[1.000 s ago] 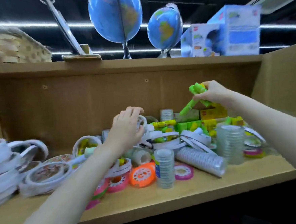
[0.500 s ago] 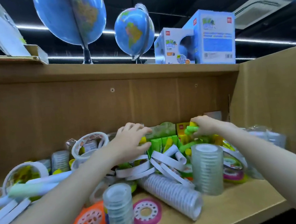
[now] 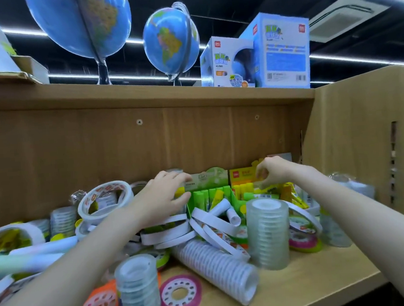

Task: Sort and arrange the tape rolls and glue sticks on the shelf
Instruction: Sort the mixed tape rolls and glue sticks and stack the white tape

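Deep at the shelf (image 3: 301, 287) back, right hand (image 3: 273, 171) hovers over yellow display box (image 3: 243, 176), fingers loosely curled, seemingly holding nothing; glue sticks (image 3: 245, 190) stand upright just below its fingertips, so this hand is nearer. Left hand (image 3: 162, 198) rests spread on the left side of green display box (image 3: 210, 179), which holds upright green glue sticks (image 3: 203, 197). Tape rolls (image 3: 168, 233) lie loose in front, with clear tape stacks (image 3: 267, 232) among them, unsorted
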